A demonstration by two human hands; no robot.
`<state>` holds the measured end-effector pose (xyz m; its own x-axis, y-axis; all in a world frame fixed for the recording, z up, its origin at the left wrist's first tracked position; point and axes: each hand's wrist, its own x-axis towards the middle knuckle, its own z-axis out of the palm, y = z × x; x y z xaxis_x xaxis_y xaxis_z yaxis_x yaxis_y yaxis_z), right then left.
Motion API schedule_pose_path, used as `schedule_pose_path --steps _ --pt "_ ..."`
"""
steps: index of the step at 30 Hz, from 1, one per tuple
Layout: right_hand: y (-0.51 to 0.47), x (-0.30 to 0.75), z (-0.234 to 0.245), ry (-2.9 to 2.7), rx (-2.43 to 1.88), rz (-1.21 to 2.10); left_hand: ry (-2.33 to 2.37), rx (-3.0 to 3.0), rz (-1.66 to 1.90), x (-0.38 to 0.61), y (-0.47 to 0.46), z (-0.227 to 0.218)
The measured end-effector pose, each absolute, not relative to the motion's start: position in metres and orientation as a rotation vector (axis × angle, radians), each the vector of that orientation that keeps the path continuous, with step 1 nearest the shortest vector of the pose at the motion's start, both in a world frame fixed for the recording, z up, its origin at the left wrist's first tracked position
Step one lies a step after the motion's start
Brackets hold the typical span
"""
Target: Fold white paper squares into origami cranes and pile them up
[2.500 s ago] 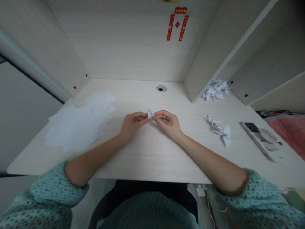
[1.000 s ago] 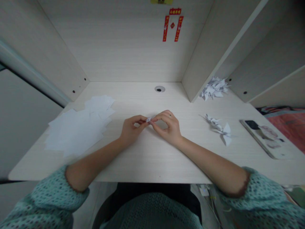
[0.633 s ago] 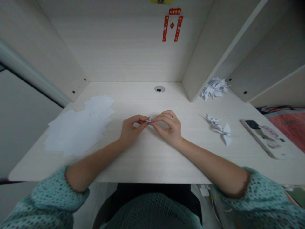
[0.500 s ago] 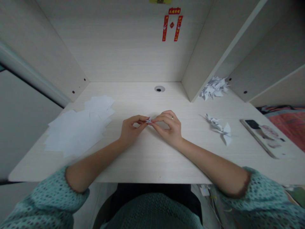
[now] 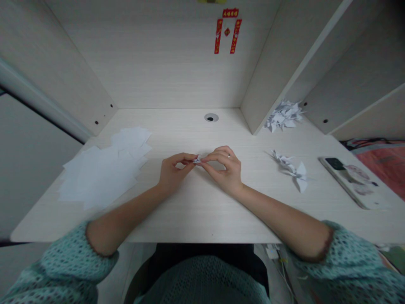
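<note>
Between my two hands is a small folded white paper piece (image 5: 197, 160), pinched from both sides just above the middle of the desk. My left hand (image 5: 176, 171) grips its left side with thumb and forefinger. On its right side, the thumb and fingertips of my right hand (image 5: 225, 169), which wears a ring, are closed on it. The fingertips hide much of the folded paper, so its exact shape cannot be told. Off to the right lie several folded paper cranes (image 5: 289, 168) in a short row.
Loose white paper sheets (image 5: 104, 173) overlap on the left of the desk (image 5: 190, 219). A heap of folded paper (image 5: 284, 116) lies behind the upright divider (image 5: 262, 97). At right is a phone (image 5: 354, 181). A round cable hole (image 5: 211, 118) is near the back panel.
The folded paper shifts very slightly in my fingertips. Both hands keep their pinch in nearly the same place, and the other things stay where they were.
</note>
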<state>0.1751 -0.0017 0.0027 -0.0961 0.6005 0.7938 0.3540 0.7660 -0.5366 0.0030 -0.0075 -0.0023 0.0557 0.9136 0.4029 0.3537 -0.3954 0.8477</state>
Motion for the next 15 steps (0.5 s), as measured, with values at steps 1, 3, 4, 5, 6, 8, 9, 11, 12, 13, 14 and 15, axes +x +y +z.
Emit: schedule_pose_path --steps 1,3,4,5,6,8,9,11,12,13,14,15 --pt "-0.0017 0.1751 0.0026 -1.704 -0.764 0.245 1.268 1.799 1.342 0.0031 -0.0076 -0.0020" --pt "-0.0017 0.1753 0.0024 -1.704 -0.774 0.246 1.270 1.806 1.346 0.0036 -0.0079 -0.0008" --pt "-0.0016 0.1754 0.0022 -1.704 -0.776 0.247 1.273 1.809 1.347 0.0038 -0.0082 -0.0002" --pt "-0.0015 0.1756 0.0021 -1.705 -0.777 0.248 1.278 1.812 1.345 0.0040 -0.0084 0.0003" --pt "-0.0014 0.1757 0.0019 -1.704 -0.777 0.251 1.285 1.814 1.343 0.0042 -0.0086 0.0007" --pt "-0.0014 0.1758 0.0017 -1.700 -0.779 0.258 1.299 1.816 1.333 0.0044 -0.0088 0.0009" --pt "-0.0014 0.1759 0.0016 -1.699 -0.784 0.263 1.304 1.816 1.332 0.0044 -0.0089 0.0008" --pt "-0.0014 0.1760 0.0013 -1.699 -0.804 0.277 1.308 1.815 1.326 0.0045 -0.0089 0.0004" --pt "-0.0014 0.1760 0.0010 -1.699 -0.815 0.283 1.310 1.814 1.324 0.0045 -0.0088 0.0003" --pt "-0.0013 0.1761 0.0008 -1.702 -0.825 0.290 1.311 1.811 1.323 0.0045 -0.0088 0.0003" --pt "-0.0010 0.1761 0.0005 -1.705 -0.831 0.294 1.312 1.808 1.324 0.0044 -0.0087 0.0004" --pt "-0.0007 0.1762 0.0002 -1.708 -0.831 0.294 1.314 1.809 1.321 0.0043 -0.0087 0.0005"
